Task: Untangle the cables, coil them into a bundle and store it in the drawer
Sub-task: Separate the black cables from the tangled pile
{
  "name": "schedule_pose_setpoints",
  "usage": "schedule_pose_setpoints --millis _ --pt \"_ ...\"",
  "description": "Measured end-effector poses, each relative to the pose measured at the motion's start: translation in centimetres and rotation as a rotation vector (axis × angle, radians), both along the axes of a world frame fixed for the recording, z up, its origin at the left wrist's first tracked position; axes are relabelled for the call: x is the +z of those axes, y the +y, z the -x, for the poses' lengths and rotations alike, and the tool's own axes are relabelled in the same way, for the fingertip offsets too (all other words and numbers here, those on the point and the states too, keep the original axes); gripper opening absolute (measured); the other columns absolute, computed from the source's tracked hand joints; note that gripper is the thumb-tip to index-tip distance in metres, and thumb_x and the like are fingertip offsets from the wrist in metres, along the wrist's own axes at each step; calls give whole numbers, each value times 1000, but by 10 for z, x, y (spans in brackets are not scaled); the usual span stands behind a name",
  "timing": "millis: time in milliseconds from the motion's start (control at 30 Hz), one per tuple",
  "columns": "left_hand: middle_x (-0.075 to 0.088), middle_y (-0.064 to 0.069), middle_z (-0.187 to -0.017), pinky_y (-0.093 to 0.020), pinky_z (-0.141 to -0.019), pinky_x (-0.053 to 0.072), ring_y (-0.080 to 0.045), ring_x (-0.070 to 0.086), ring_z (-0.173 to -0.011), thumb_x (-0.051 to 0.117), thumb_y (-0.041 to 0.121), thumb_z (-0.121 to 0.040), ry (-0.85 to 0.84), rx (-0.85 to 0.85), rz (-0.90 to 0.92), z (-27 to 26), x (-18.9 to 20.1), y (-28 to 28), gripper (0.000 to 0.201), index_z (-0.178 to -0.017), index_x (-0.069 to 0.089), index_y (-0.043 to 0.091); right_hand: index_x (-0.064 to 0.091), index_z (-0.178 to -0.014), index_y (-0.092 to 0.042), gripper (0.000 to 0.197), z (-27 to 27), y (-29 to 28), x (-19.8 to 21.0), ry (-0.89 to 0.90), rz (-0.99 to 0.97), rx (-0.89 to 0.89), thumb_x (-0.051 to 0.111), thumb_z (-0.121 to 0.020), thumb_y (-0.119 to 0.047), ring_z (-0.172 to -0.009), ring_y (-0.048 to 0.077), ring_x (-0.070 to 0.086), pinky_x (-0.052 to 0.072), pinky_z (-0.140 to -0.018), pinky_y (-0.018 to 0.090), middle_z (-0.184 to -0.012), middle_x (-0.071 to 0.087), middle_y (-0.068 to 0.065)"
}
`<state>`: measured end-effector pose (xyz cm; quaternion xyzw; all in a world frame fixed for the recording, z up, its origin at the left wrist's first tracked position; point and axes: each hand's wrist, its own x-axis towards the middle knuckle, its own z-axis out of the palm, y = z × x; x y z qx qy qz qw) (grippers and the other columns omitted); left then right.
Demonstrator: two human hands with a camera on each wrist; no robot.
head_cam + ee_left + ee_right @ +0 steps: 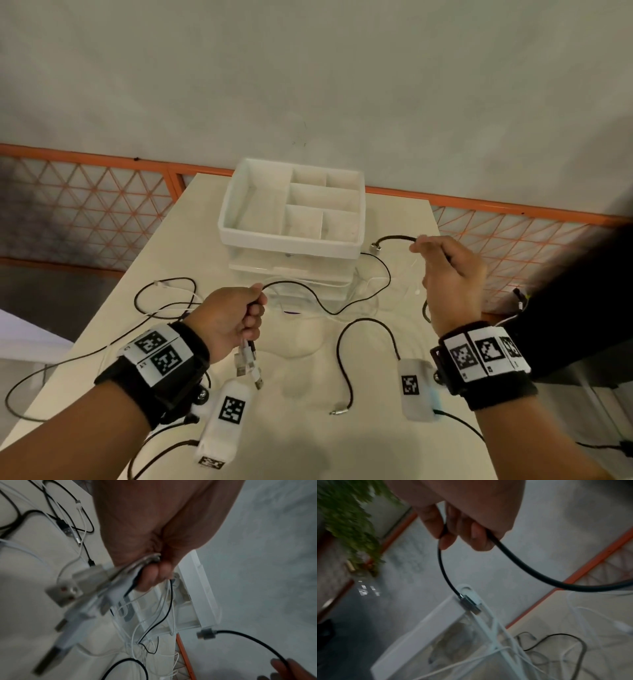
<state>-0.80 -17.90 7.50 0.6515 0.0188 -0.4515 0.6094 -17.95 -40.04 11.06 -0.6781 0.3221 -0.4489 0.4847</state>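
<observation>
Left hand (233, 320): lower left of centre in the head view, fingers curled into a fist around a bunch of cable ends (247, 359). White and black USB plugs hang below the fist; a thin black cable (318, 301) runs from its top toward the centre of the frame.

Right hand (448, 274): right of centre, raised above the bench (387, 445). Fingers pinch a thick black cable (397, 238) near its end, and the metal plug (376, 247) points left, just beside the organiser. The right wrist view shows the thumb and fingers (481, 536) closed on this cable, with the plug (470, 604) hanging below.

Drawer organiser (291, 240): white, upper centre of the frame, at the far end of the bench. A divided tray sits on top and clear drawers sit beneath. Whether a drawer stands open cannot be told.

Loose cables: black loops (164, 291) at the left, another black cable (346, 370) at lower centre with its plug on the bench, and white cables (363, 291) draped before the drawers.

Surroundings: orange lattice railing (85, 205) behind the bench.
</observation>
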Motion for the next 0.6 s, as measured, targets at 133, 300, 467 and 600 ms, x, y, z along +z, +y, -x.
schedule_pose_setpoints --millis 133,300,467,600 --pt "66 -11 -72 -29 -58 52 -20 64 -61 47 19 -102 -34 -38 138 1 10 -2 34 -72 56 7 70 -73 -3 27 -5 33 19 30 6 372 55 -93 9 -45 -2 52 36 -54 9 -45 56 -19" --pt "73 -24 -95 -40 -89 54 -30 73 -87 42 18 -104 -124 -148 318 11 27 -7 33 -80 57 1 73 -72 -3 26 -23 63 9 136 -62 551 59 -92 5 -43 -1 47 34 -49 8 -58 66 -15" --pt "45 -3 -60 -29 -58 48 -15 45 -49 45 27 -103 -192 -193 282 24 34 -11 31 -85 57 6 73 -75 -11 15 -36 72 -3 166 -14 554 72 -90 -11 -49 5 44 38 -53 19 -51 55 -13" --pt "28 7 -53 -21 -43 24 -10 21 -45 53 40 -97 -337 -202 229 13 48 0 36 -76 57 11 74 -76 -11 25 -30 32 -27 658 213 472 72 -87 -33 -70 17 60 48 -69 32 -73 66 6"
